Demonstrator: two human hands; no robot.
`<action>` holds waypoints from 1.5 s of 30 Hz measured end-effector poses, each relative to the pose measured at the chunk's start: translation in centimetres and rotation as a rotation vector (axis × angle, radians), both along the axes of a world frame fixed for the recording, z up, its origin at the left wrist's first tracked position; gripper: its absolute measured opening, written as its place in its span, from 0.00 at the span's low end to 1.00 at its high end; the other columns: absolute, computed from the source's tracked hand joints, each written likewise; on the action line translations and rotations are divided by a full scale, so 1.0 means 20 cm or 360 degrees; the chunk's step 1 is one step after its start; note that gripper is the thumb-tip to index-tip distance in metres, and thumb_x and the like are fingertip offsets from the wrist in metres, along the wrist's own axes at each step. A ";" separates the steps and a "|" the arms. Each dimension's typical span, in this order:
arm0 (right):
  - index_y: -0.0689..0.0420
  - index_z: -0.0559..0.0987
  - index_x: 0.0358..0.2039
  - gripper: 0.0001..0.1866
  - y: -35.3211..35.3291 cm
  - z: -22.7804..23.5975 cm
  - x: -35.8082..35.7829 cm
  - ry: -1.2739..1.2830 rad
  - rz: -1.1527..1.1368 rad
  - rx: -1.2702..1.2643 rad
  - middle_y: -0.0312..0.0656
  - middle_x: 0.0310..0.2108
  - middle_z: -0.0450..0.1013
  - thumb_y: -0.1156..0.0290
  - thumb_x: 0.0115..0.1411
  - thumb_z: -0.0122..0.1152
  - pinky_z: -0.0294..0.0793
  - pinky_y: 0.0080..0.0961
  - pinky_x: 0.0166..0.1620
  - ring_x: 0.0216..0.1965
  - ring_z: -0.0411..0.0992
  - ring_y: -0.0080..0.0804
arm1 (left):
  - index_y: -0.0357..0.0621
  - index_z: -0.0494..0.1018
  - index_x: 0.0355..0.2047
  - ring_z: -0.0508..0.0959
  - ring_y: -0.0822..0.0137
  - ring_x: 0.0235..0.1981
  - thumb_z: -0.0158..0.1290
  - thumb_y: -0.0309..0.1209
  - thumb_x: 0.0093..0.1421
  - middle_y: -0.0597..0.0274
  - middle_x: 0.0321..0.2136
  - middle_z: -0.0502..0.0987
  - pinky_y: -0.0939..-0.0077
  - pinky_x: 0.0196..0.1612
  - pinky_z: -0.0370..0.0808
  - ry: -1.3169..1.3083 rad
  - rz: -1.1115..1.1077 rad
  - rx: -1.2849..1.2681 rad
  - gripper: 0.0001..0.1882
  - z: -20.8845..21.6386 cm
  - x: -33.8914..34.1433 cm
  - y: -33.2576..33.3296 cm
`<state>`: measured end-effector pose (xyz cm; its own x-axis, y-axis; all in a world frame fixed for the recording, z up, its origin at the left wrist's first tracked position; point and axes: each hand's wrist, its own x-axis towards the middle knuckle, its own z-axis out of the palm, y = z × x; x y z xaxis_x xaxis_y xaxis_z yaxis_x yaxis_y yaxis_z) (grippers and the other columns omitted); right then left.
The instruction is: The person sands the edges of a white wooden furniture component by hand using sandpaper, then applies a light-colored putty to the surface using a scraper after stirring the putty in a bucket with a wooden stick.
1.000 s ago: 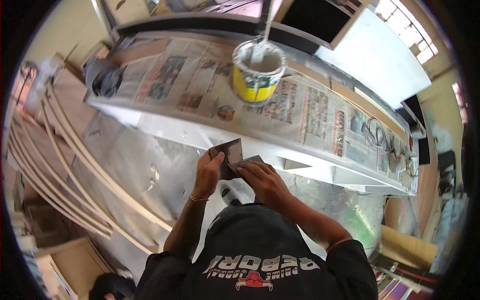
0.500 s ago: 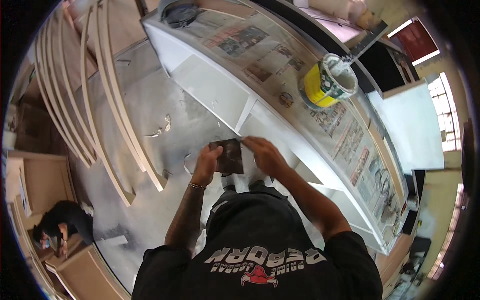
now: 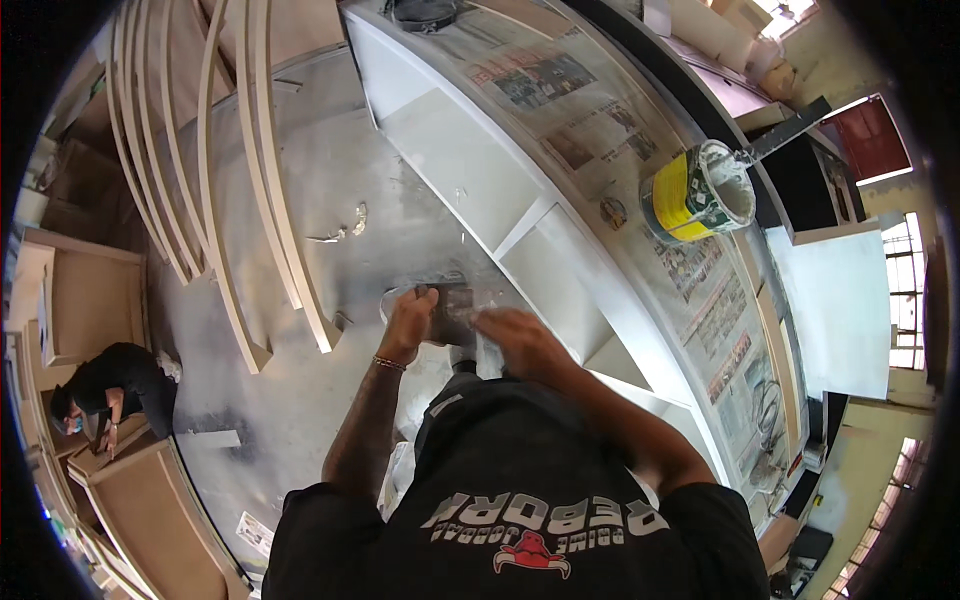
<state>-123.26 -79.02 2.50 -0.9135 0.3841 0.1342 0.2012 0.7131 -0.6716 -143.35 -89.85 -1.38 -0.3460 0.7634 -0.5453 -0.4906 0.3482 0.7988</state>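
Note:
My left hand (image 3: 405, 325) grips a dark, flat, roughly square sheet (image 3: 454, 303), with the thumb on top and the fingers underneath. Pale smears mark its face, and it could be sandpaper or a spreader plate; I cannot tell which. Close to its right edge is my right hand (image 3: 520, 338), smeared by motion, so its fingers do not show clearly. Both hands are in front of my body, beside a long white cabinet (image 3: 545, 205) with open compartments.
Newspaper (image 3: 590, 140) covers the cabinet's upper side, where a yellow and dark bucket (image 3: 675, 205) stands with a pale-smeared tool in it. Long wooden strips (image 3: 262, 170) lean at left. A person (image 3: 120, 390) in dark clothes bends over wooden cabinet parts (image 3: 145, 500) at lower left.
The view has shifted, so the bucket, cabinet and strips appear farther right and the strips higher. My right hand has moved off the sheet's upper corner to lower beside its right edge.

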 end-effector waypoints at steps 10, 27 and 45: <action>0.57 0.76 0.47 0.14 0.15 -0.12 -0.18 -0.0395 -0.0849 -0.0962 0.41 0.41 0.76 0.77 0.60 0.53 0.76 0.34 0.43 0.41 0.76 0.33 | 0.36 0.74 0.38 0.75 0.64 0.23 0.49 0.28 0.63 0.55 0.29 0.77 0.73 0.27 0.73 0.0849 0.0141 -0.0025 0.08 -0.03 -0.04 -0.22; 0.49 0.72 0.29 0.15 -0.05 -0.35 -0.11 -0.0484 -0.0821 -0.3160 0.30 0.12 0.60 0.52 0.62 0.61 0.52 0.19 0.14 0.11 0.54 0.22 | 0.39 0.68 0.57 0.80 0.54 0.36 0.45 0.26 0.65 0.46 0.33 0.80 0.62 0.37 0.74 0.1199 0.0518 -0.0086 0.20 -0.40 -0.03 -0.03; 0.58 0.76 0.48 0.17 0.13 -0.51 -0.44 -0.0595 -0.0397 -0.0505 0.45 0.41 0.77 0.68 0.58 0.61 0.72 0.32 0.41 0.36 0.75 0.42 | 0.40 0.72 0.31 0.66 0.77 0.15 0.47 0.33 0.65 0.70 0.17 0.68 0.84 0.16 0.63 -0.2337 0.0673 0.0587 0.10 -0.26 0.26 -0.36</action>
<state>-132.13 -76.36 -7.66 -0.7528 0.5639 -0.3396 0.6042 0.3871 -0.6965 -138.08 -97.15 -6.63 0.0832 0.9141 -0.3969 -0.8921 -0.1091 -0.4384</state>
